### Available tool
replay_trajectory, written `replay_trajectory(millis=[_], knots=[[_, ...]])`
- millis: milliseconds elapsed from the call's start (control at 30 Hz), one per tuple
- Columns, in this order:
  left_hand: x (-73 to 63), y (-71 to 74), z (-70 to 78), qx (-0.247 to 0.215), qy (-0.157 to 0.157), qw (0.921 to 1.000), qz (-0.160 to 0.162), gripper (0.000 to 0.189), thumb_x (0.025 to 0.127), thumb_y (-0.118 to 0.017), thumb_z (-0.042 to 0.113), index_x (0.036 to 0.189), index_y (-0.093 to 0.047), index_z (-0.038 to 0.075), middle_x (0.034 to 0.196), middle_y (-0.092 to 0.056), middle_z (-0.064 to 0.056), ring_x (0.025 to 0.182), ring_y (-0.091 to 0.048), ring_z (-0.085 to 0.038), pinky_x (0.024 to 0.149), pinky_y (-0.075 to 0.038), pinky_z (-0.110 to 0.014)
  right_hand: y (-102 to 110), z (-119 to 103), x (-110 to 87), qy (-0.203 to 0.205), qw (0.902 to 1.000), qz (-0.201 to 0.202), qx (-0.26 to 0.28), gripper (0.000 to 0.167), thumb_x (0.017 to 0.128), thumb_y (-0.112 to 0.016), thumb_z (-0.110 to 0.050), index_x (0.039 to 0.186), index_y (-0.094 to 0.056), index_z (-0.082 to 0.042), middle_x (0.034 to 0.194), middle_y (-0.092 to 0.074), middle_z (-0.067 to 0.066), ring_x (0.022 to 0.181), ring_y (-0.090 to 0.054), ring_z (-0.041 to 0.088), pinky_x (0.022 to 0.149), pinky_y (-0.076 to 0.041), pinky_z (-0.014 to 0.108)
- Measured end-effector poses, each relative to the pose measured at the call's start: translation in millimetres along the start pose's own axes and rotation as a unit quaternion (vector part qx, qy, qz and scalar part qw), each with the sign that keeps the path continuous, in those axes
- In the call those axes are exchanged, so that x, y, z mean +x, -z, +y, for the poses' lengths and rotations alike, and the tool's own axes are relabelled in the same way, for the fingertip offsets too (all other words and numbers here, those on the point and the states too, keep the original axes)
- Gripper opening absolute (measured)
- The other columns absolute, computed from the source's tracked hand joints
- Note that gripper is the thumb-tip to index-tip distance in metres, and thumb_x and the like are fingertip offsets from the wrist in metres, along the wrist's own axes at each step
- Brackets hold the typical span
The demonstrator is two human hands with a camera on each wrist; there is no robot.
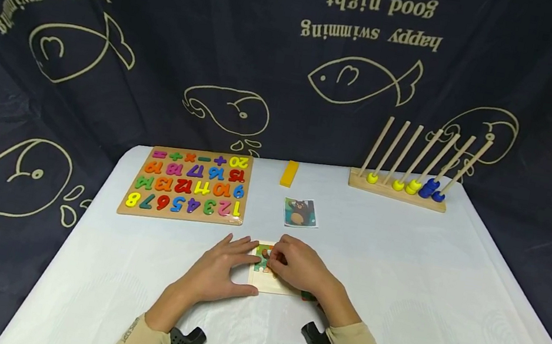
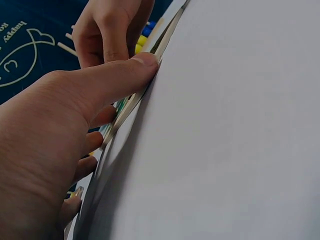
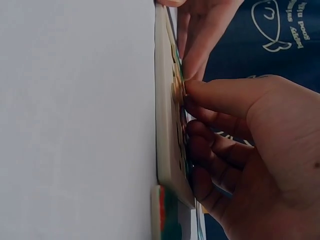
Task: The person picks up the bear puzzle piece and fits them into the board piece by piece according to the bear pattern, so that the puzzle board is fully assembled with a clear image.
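A small wooden jigsaw board lies on the white table, with green and orange jigsaw pieces in its far left part. My left hand is spread at the board's left side. Its thumb touches the near edge, and the straight fingers reach the far corner and the pieces. With thumb and fingertips, my right hand pinches a jigsaw piece low over the board; the fingers hide most of it. Beside the board's right end lies a dark green piece with a red edge, partly under the right hand.
At the back left lies a wooden number board. Beyond the jigsaw are a picture card of a bear and a yellow block. A peg rack with yellow and blue beads stands at the back right, before a dark curtain.
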State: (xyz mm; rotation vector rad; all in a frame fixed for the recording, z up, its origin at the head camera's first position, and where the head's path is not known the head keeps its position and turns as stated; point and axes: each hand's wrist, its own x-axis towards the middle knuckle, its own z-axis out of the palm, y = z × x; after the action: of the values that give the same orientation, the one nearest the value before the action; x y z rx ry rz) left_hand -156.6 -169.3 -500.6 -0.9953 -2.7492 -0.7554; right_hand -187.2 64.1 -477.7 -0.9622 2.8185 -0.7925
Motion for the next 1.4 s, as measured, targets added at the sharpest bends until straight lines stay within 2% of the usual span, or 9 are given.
replay_trajectory(millis=[267, 667, 833, 933, 1067, 1233, 1400], knots=[[0.2, 0.1, 0.3, 0.006, 0.005, 1.0, -0.005, 0.064, 0.073, -0.071, 0.065, 0.122, -0.069, 0.023, 0.144, -0.047, -0.001, 0.137, -0.034, -0.02, 0.114, -0.019, -0.049, -0.2, -2.6, 0.6, -0.003, 0.9999, 0.001, -0.014, 0.014, 0.09, -0.069, -0.027, 0.079, -0.061, -0.023, 0.077, -0.047, -0.012, 0.067, -0.046, 0.006, 0.059, -0.043, 0.024], [0.7, 1.0, 0.4, 0.019, 0.001, 0.9998, -0.006, 0.065, 0.074, -0.068, 0.068, 0.121, -0.069, 0.024, 0.144, -0.047, 0.0, 0.137, -0.035, -0.021, 0.114, -0.019, -0.049, -2.5, 0.1, 0.7, -0.025, 0.9995, 0.016, 0.013, 0.017, 0.086, -0.074, -0.026, 0.083, -0.058, -0.02, 0.077, -0.048, -0.008, 0.067, -0.045, 0.008, 0.058, -0.041, 0.025], [-0.6, -1.5, -1.3, 0.009, 0.001, 1.0, 0.003, 0.062, 0.074, -0.068, 0.068, 0.119, -0.069, 0.025, 0.143, -0.047, 0.0, 0.136, -0.036, -0.022, 0.114, -0.018, -0.048, 1.2, 2.7, -0.1, -0.022, 0.9997, 0.01, 0.007, 0.019, 0.087, -0.073, -0.032, 0.094, -0.064, -0.017, 0.084, -0.049, -0.008, 0.073, -0.046, 0.01, 0.064, -0.043, 0.027], [-1.4, -2.7, -2.3, -0.001, 0.007, 1.0, -0.001, 0.061, 0.074, -0.068, 0.068, 0.119, -0.067, 0.027, 0.146, -0.043, 0.0, 0.138, -0.032, -0.024, 0.115, -0.016, -0.048, 7.6, 5.3, -2.2, -0.026, 0.9995, 0.009, 0.015, 0.021, 0.09, -0.068, -0.034, 0.102, -0.066, -0.017, 0.093, -0.054, -0.009, 0.082, -0.05, 0.009, 0.074, -0.047, 0.029], [-3.3, -4.4, -2.3, -0.007, 0.022, 0.9997, -0.012, 0.062, 0.073, -0.068, 0.069, 0.12, -0.065, 0.03, 0.151, -0.036, -0.002, 0.14, -0.026, -0.025, 0.115, -0.015, -0.047, 19.5, 13.1, -9.6, -0.032, 0.9983, 0.018, 0.046, 0.02, 0.093, -0.064, -0.031, 0.106, -0.067, -0.017, 0.098, -0.057, -0.011, 0.087, -0.053, 0.007, 0.08, -0.049, 0.032], [-3.0, -5.2, -2.4, -0.001, 0.021, 0.9998, -0.003, 0.063, 0.072, -0.068, 0.07, 0.12, -0.064, 0.029, 0.15, -0.038, -0.003, 0.14, -0.027, -0.025, 0.115, -0.016, -0.045, 38.3, 24.8, -26.1, -0.025, 0.9962, 0.017, 0.082, 0.018, 0.093, -0.066, -0.024, 0.107, -0.068, -0.013, 0.093, -0.058, -0.012, 0.08, -0.054, 0.006, 0.07, -0.05, 0.03], [-2.3, -3.9, -3.6, 0.012, 0.019, 0.9997, -0.002, 0.077, 0.071, -0.068, 0.071, 0.13, -0.059, 0.023, 0.151, -0.037, 0.0, 0.14, -0.028, -0.024, 0.115, -0.016, -0.044, 48.3, 35.2, -45.7, -0.027, 0.9963, -0.007, 0.081, 0.022, 0.089, -0.07, -0.024, 0.108, -0.069, -0.012, 0.091, -0.059, -0.01, 0.079, -0.054, 0.008, 0.069, -0.049, 0.028]])
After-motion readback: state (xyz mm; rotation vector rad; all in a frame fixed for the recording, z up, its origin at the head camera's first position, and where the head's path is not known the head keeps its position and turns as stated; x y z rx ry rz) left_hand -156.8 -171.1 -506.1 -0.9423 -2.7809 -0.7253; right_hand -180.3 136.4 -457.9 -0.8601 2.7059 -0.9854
